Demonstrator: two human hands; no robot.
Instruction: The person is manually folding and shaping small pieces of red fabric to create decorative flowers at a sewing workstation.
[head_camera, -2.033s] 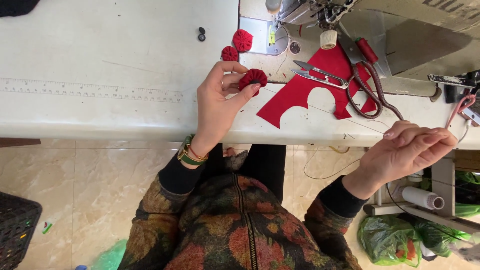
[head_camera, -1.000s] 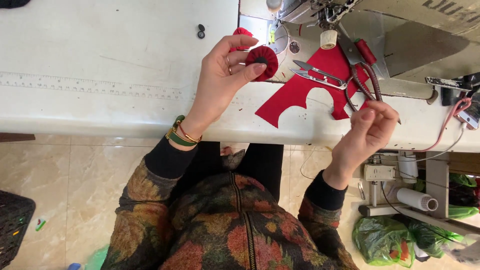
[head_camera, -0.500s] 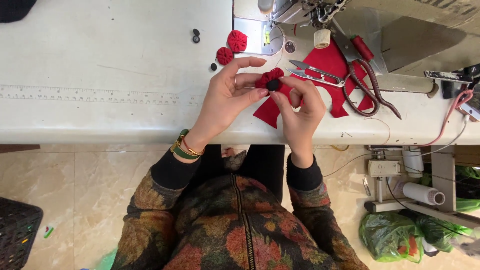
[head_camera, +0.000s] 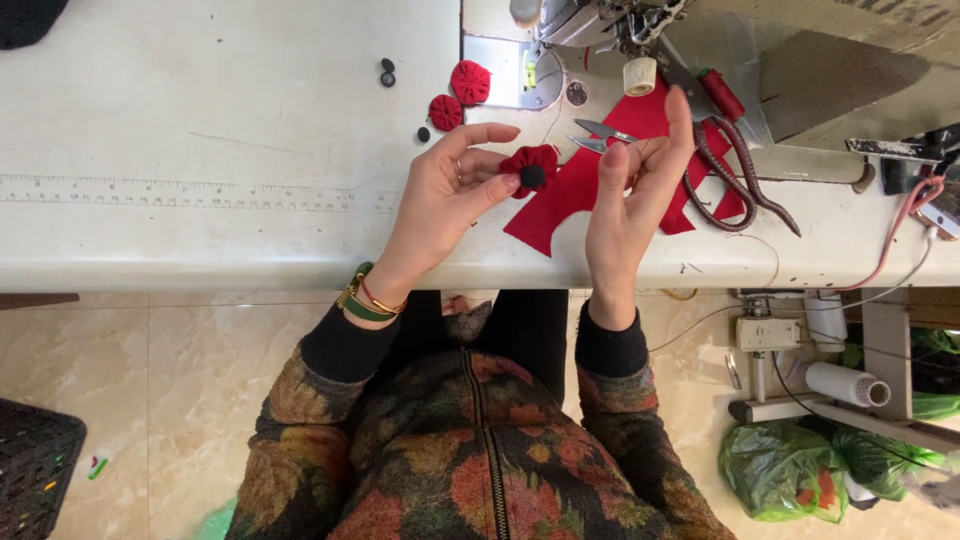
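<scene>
Both hands raised over desk (head_camera: 200, 240): left hand (head_camera: 445, 195) grip pinching red fabric flower (head_camera: 530, 165) with black button centre; right hand (head_camera: 630, 190) upright, grip narrow, fingertips pinched, contents too small to tell.

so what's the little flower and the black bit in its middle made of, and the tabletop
The flower, held in the left hand, looks like matte red cloth, gathered into soft puckers. Its black centre seems a hard, smooth button, perhaps plastic; too small to be sure. The table looks like off-white laminate, smooth, with faint scratches.
</scene>
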